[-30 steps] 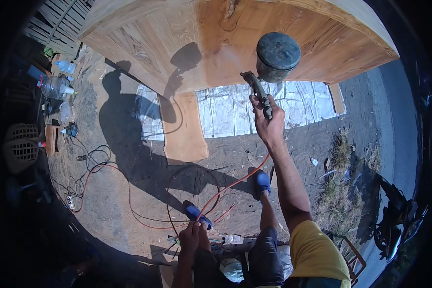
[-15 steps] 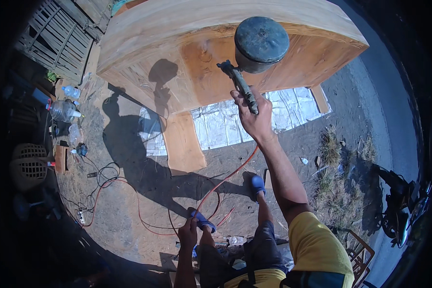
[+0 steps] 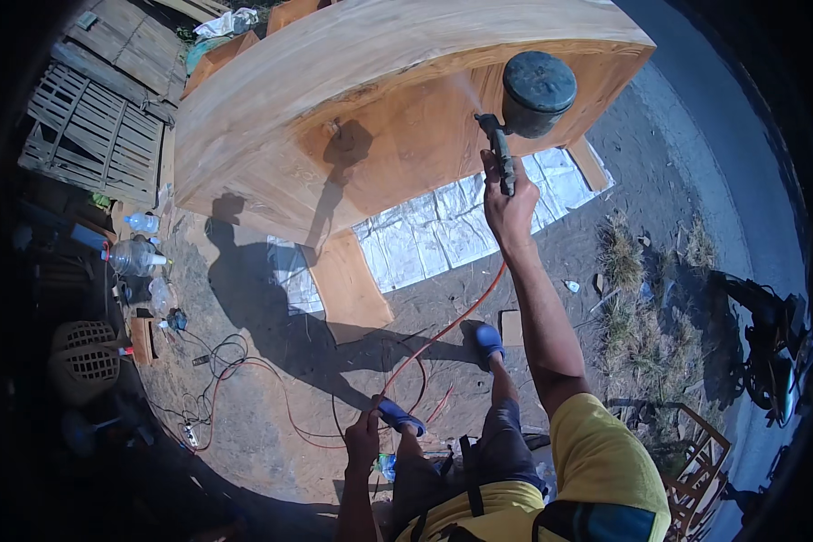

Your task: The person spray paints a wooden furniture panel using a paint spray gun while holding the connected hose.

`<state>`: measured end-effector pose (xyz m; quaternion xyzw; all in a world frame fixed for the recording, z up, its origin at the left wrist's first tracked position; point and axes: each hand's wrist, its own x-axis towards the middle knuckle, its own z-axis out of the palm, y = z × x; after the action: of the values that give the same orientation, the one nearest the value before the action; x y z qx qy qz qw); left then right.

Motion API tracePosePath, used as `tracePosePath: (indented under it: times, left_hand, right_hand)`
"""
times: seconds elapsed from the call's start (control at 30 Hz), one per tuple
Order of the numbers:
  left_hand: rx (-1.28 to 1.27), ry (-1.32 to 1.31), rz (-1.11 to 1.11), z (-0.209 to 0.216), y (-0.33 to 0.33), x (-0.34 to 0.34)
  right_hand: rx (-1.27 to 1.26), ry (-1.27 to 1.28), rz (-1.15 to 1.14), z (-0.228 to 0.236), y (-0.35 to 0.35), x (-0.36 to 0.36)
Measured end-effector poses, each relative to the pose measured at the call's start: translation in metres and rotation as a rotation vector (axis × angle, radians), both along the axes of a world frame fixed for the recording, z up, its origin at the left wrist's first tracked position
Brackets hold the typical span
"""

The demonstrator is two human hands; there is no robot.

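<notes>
My right hand (image 3: 512,215) is wrapped round the handle of a spray gun (image 3: 497,144), raised in front of a large wooden piece (image 3: 397,163) of furniture. A dark round cup (image 3: 539,95) sits on the gun, and pale mist leaves its nozzle toward the wood. Part of the wooden face is a deeper, wetter-looking orange-brown than its left end. From below my right hand a red hose (image 3: 443,327) runs down to my left hand (image 3: 362,440), which is low by my left foot and closed round it.
Under the wood lie a silvery sheet (image 3: 425,237) and a loose board (image 3: 348,285). Tangled cables (image 3: 221,352), plastic bottles (image 3: 134,257) and a woven basket (image 3: 86,361) are on the left. A motorcycle (image 3: 768,348) stands at the right beside the road, near dry grass (image 3: 619,253).
My right hand has carried the spray gun to the right along the wood. Mist now shows clearly at the nozzle. My left hand still holds the hose.
</notes>
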<state>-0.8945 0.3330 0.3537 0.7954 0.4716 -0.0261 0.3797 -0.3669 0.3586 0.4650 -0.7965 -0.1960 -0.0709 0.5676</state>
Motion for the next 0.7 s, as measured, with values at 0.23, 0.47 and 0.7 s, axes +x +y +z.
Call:
tracePosePath:
  times: [0.23, 0.47, 0.7]
  left_hand:
    - [0.004, 0.081, -0.045, 0.007, 0.014, 0.016]
    - [0.033, 0.086, -0.077, 0.02, 0.018, -0.002]
    - [0.007, 0.095, -0.116, 0.044, -0.01, 0.055]
  right_hand:
    - [-0.013, 0.09, 0.273, 0.008, 0.007, -0.025]
    - [0.038, 0.217, 0.426, -0.002, 0.007, -0.032]
    - [0.129, 0.2, 0.016, 0.036, -0.074, 0.088]
